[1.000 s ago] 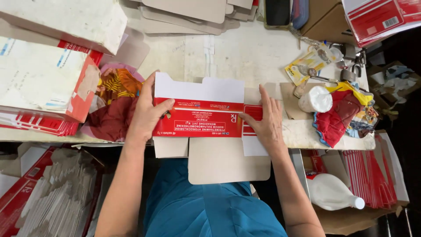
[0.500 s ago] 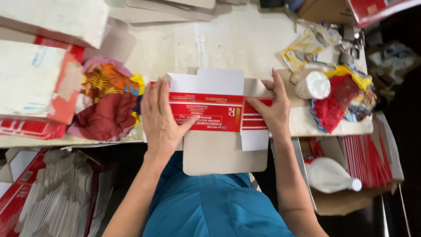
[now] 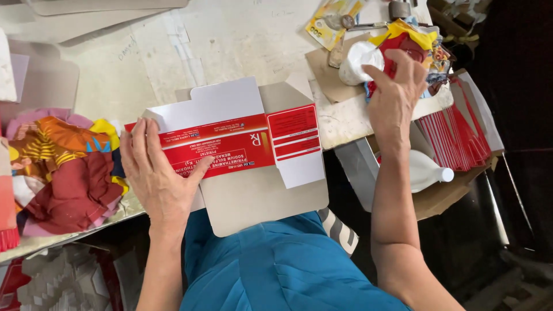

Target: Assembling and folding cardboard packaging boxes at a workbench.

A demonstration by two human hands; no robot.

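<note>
A flat, unfolded carton (image 3: 242, 144), red with white flaps, lies on a grey board sheet (image 3: 259, 201) at the near edge of the worktable (image 3: 230, 46). My left hand (image 3: 158, 178) presses flat on the carton's left end and pins it down, thumb across the red panel. My right hand (image 3: 394, 92) is off the carton, stretched to the right. Its fingertips touch a small white pot (image 3: 354, 60) beside a red rag (image 3: 403, 46). Nothing shows in that hand.
A heap of coloured rags (image 3: 63, 167) lies left of my left hand. A stack of red flat cartons (image 3: 455, 138) stands on edge at the right, with a white plastic bottle (image 3: 426, 170) below it. A yellow packet (image 3: 331, 20) lies at the back.
My right hand has let go of the carton's right end and moved up and right to the white pot. My left hand stays pressed on the carton.
</note>
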